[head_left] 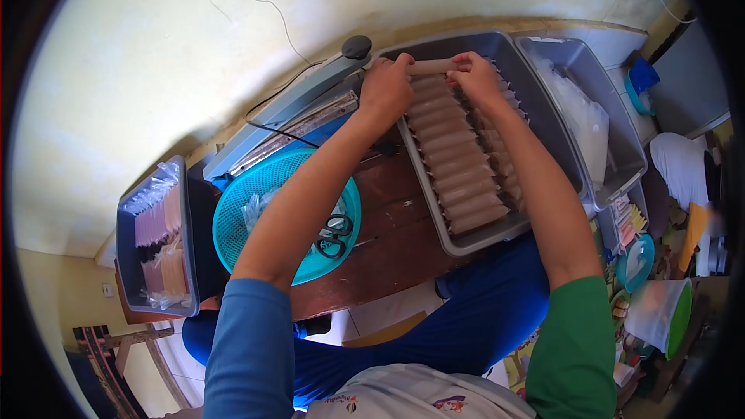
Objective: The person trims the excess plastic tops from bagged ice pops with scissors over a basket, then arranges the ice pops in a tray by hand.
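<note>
My left hand [388,87] and my right hand [474,80] hold the two ends of a pale, tube-shaped packet [431,67] at the far end of a grey tray [458,248]. The fingers of both hands are closed on it. Below the packet, brown tube-shaped packets [462,171] lie side by side in a long row, with more packets in a second row to their right, partly hidden by my right forearm.
A sealer with a long arm [287,105] stands by the wall. Scissors [334,237] lie in a turquoise basket [225,221]. A dark bin [203,240] of packets stands left. Another grey tray [632,151] holds clear plastic bags [578,112].
</note>
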`<state>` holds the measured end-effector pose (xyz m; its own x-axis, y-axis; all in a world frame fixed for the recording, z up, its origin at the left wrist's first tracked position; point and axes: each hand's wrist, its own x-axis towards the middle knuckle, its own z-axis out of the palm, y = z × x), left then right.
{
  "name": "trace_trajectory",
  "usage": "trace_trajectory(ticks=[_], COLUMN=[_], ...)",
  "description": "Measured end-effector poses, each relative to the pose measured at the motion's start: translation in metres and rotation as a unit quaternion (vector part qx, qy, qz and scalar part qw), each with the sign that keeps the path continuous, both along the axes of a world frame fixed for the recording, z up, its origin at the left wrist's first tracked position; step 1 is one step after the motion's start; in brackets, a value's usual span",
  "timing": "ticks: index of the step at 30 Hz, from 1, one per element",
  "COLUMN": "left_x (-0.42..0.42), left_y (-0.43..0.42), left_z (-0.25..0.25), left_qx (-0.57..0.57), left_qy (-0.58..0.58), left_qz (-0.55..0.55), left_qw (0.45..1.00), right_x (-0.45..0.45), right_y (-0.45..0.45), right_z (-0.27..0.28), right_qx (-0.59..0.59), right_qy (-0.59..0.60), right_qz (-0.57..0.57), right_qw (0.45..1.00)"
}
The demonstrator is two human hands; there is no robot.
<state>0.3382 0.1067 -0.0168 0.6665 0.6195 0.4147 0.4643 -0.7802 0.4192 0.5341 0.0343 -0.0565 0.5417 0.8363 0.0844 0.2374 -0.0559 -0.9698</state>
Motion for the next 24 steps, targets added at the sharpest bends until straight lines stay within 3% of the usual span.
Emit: trace_trajectory(ticks=[5,13,24], left_x=[0.015,0.023,0.019], left_y=[0.011,0.015,0.008], left_z=[-0.010,-0.019,-0.017], left_qx=[0.013,0.088,0.112], left_qy=[0.055,0.156,0.179], left_qz=[0.000,0.044,0.041], left_qw=[0.998,0.983,0.977], right_x=[0.006,-0.004,-0.010], right_y=[0.003,-0.001,-0.001], right_z=[-0.020,-0.018,-0.023], right_qx=[-0.026,-0.043,-0.044], right_qy=[-0.141,-0.127,-0.070], right_qz=[-0.013,0.072,0.120], right_qw=[0.990,0.988,0.989])
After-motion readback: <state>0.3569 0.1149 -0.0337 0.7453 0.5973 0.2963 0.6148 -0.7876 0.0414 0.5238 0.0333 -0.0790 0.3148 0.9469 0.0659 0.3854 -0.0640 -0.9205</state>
